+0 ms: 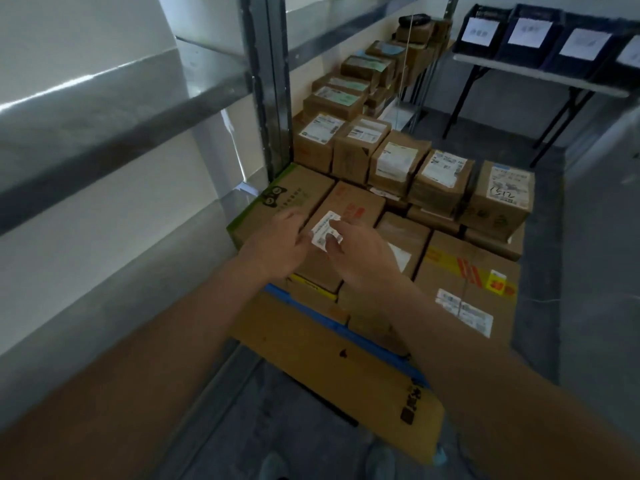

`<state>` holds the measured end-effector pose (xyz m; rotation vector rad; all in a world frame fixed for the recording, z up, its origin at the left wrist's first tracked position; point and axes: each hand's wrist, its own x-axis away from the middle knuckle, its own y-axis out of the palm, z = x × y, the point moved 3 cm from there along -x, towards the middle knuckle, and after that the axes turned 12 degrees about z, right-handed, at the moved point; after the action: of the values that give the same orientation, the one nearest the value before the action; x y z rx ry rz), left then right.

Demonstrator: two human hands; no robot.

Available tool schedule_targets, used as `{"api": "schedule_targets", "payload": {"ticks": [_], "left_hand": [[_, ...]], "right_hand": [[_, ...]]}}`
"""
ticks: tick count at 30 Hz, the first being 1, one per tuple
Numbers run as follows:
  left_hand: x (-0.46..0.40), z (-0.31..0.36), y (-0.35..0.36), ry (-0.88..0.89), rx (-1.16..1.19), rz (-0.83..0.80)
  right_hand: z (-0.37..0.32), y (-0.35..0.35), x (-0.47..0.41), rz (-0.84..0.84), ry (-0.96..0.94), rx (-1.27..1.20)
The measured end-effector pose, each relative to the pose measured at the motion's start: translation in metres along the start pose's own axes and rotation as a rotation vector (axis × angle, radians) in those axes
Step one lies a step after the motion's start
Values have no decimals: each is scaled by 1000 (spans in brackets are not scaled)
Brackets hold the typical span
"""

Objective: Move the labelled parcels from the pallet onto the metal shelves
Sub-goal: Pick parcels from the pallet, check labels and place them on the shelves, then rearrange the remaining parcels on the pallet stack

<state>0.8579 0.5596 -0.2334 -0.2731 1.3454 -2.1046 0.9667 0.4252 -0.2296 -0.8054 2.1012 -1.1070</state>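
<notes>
Your two hands meet over one brown parcel [341,233] on the near part of the blue pallet [313,306], just right of the green-edged box [277,202] that sits by the grey shelf upright [266,81]. Your right hand [360,254] has fingertips on a small white label [325,231], looks like pinching or pressing its right edge, can't tell which for sure. Your left hand [277,244] lies at the parcel's left top edge, fingers loosely spread and blurred; whether they grip the edge is unclear. Likely you're steadying the box while the label goes on, so it counts as labelled before the lift. One flat cardboard sheet [332,372] lies over the pallet's near end. Behind the parcel, five boxes in a row show white labels; right of it, one big box with yellow tape [467,278]. Four dark bins [554,32] sit on one table far right.
</notes>
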Motion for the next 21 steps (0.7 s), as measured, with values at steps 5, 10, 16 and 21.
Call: {"api": "schedule_targets", "payload": {"ticks": [5,10,16,21], "left_hand": [[2,-49,-6,20,58,-19],[0,-84,-6,-33,78,-27],[-18,-122,6,-135,63,-30],[-22,-130,21,-231,58,-48]], "right_hand": [[-34,32,4,-81,53,42],[-55,59,-1,-76,-7,61],[-44,85,0,-130,39,180],[-31,101,1,-165,46,222]]}}
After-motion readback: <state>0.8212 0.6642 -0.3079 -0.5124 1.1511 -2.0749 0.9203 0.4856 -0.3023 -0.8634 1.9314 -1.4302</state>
